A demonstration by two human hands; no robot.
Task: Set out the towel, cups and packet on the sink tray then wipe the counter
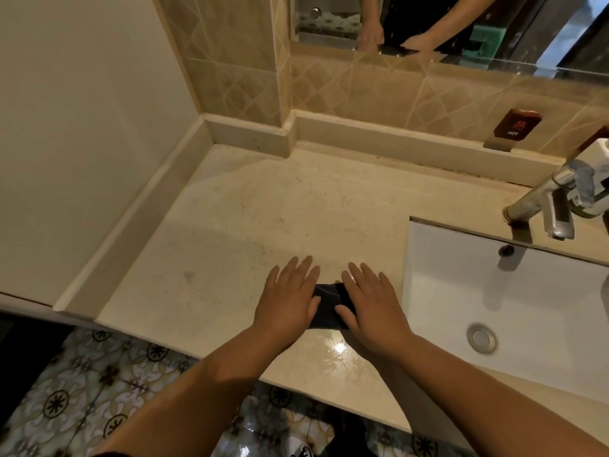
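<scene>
A small dark cloth [328, 305] lies flat on the beige stone counter [237, 225], near its front edge and just left of the sink. My left hand [290, 301] presses flat on the cloth's left part, fingers spread. Flat on the right part rests my right hand [372, 305]. Only the strip of cloth between the two hands shows. No cups, packet or tray are in view.
A white basin [514, 301] with a metal drain [481, 338] lies to the right, and a chrome faucet [557, 196] stands behind it. A "HOT" sign [514, 127] sits on the tiled wall below a mirror [428, 24]. The counter near its front edge looks wet and glossy. Patterned floor lies below.
</scene>
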